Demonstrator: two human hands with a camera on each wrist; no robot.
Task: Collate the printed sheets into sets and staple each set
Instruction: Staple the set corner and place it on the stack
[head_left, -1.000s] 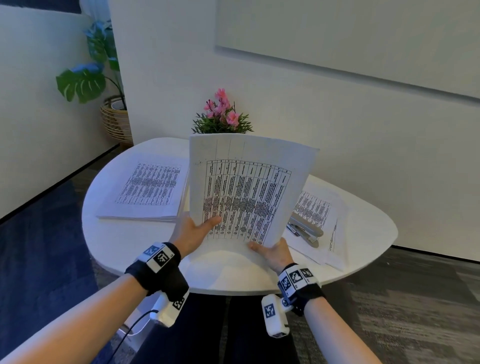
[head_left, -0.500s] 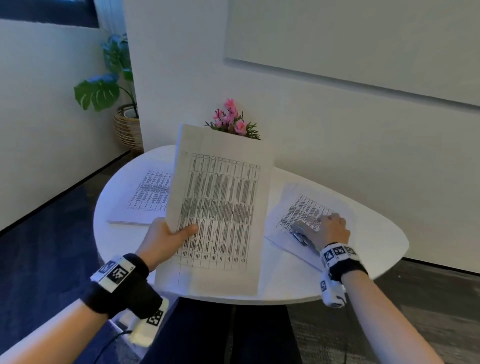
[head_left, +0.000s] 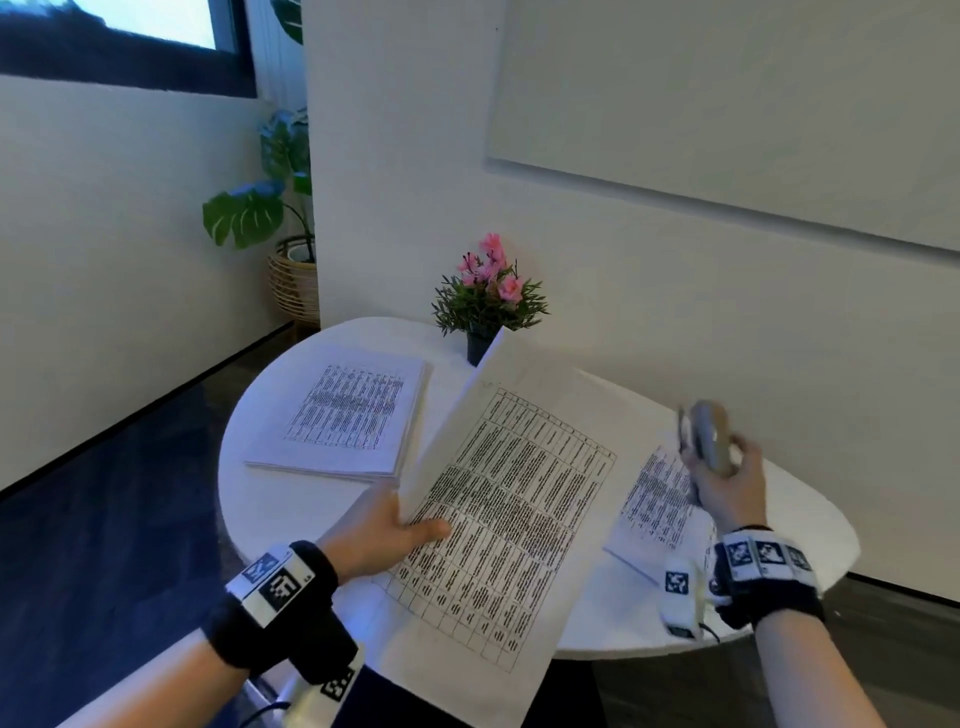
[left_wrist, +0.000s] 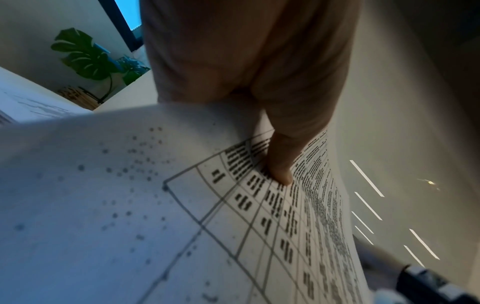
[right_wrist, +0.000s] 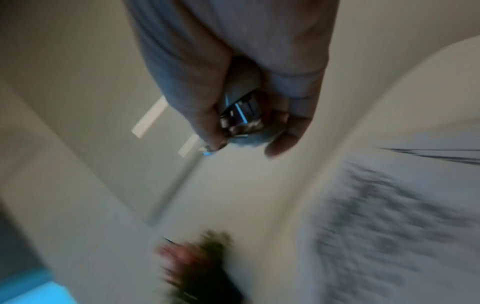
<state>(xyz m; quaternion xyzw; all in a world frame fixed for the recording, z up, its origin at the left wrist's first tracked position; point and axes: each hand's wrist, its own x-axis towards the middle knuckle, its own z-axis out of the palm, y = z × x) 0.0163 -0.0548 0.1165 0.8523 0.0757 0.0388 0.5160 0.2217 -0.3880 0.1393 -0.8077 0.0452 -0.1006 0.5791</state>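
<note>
Gripping the collated set (head_left: 498, 519) with your left hand (head_left: 374, 535), your right hand (head_left: 727, 483) clutches the stapler (head_left: 709, 436) above the tabletop (head_left: 260, 499).

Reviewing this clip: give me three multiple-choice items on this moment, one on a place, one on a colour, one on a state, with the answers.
1. Where is the stapler?
A. lying on the right-hand sheets
B. in the right hand, lifted off the table
C. beside the flower pot

2. What colour are the flowers at the back of the table?
A. pink
B. yellow
C. white

3. How is the held set of sheets kept up?
A. flat on the table
B. pinched by both hands
C. held by the left hand alone

Answers: B, the right hand has its grip around the stapler above the right-hand sheets. A, the blossoms are pink over green leaves. C, the left hand has its thumb on the printed face, and the right hand is off the set.
</note>
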